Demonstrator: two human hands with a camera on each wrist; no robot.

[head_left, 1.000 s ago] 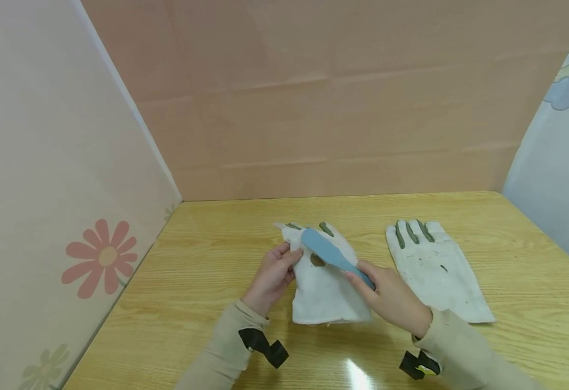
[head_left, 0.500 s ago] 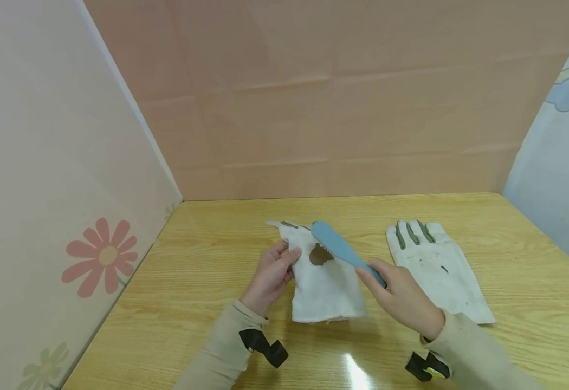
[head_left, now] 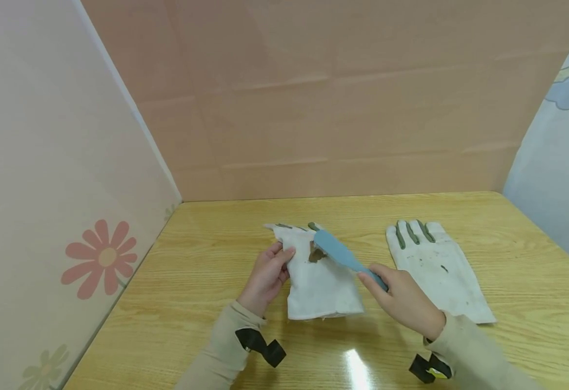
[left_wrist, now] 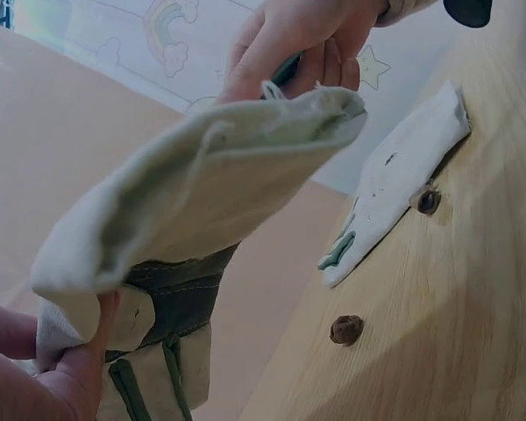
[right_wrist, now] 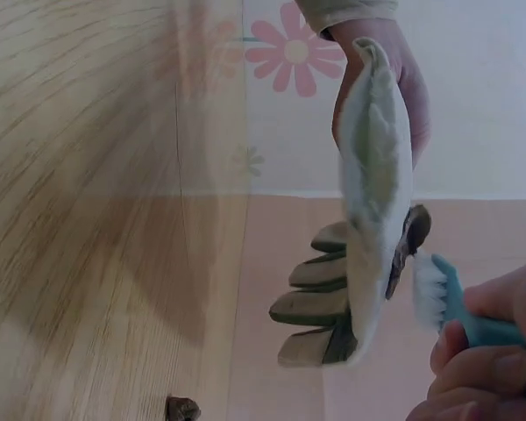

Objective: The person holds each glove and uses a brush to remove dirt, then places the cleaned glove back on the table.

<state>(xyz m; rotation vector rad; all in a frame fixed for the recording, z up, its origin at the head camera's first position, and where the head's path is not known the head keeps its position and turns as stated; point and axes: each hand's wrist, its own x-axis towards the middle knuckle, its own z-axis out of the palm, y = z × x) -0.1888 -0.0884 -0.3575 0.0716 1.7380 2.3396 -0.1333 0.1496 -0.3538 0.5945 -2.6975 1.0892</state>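
My left hand (head_left: 264,277) pinches a white cloth work glove (head_left: 321,292) by its left side and holds it raised over the table. A patch of brown, mud-like dirt (head_left: 316,253) clings to the glove; in the right wrist view its lump (right_wrist: 417,228) stands out from the cloth. My right hand (head_left: 406,298) grips the handle of a blue brush (head_left: 340,253). The brush's white bristles (right_wrist: 429,289) face the dirt at very close range; whether they touch it I cannot tell. Dark palm patches and finger parts show on the glove's other side in the left wrist view.
A second white glove (head_left: 447,279) with green finger strips and small dark specks lies flat at the right. Brown lumps (left_wrist: 346,330) sit on the wooden table (head_left: 206,260) near it. A plain backdrop (head_left: 338,108) rises behind the table, with printed side walls.
The brush first drew back to the upper right, baring the brown patch, then came down onto its right part. The patch now looks partly lifted. The held glove has shifted slightly left.
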